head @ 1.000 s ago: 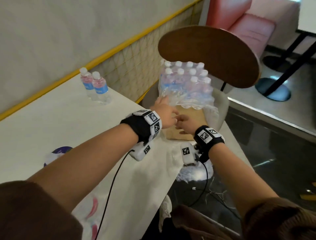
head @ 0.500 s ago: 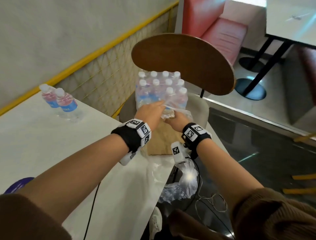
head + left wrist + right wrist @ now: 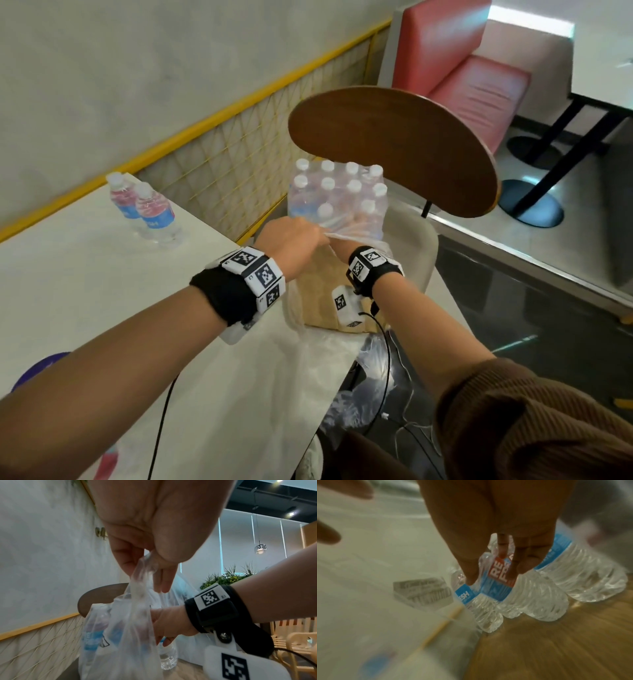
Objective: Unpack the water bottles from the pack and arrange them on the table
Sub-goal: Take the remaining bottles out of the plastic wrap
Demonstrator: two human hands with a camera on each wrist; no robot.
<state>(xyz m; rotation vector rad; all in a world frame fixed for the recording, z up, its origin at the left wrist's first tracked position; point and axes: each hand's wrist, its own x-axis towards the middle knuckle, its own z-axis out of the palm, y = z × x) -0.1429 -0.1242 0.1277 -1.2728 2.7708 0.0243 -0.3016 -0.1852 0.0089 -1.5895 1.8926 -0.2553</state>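
Observation:
The pack of water bottles [image 3: 339, 198], white-capped and wrapped in clear plastic, stands on the wooden seat [image 3: 547, 642] of a chair beyond the table's end. My left hand [image 3: 298, 240] pinches the torn plastic wrap [image 3: 137, 588] between thumb and fingers [image 3: 130, 561] and holds it up. My right hand [image 3: 337, 248] reaches under the wrap into the pack's near side. Its thumb and fingers [image 3: 523, 561] sit round the upper part of one blue-and-red-labelled bottle [image 3: 522, 599]. Two unpacked bottles [image 3: 154, 212] stand on the white table [image 3: 85, 274] by the wall.
The chair's round wooden back [image 3: 394, 147] rises just behind the pack. A yellow-railed mesh panel [image 3: 222, 164] runs along the wall at left. Crumpled plastic [image 3: 363, 387] hangs off the table's near right edge. A dark glossy floor lies to the right.
My left hand has drawn the plastic wrap up and toward me. My right hand has gone further into the pack, onto a bottle. The two table bottles have not moved.

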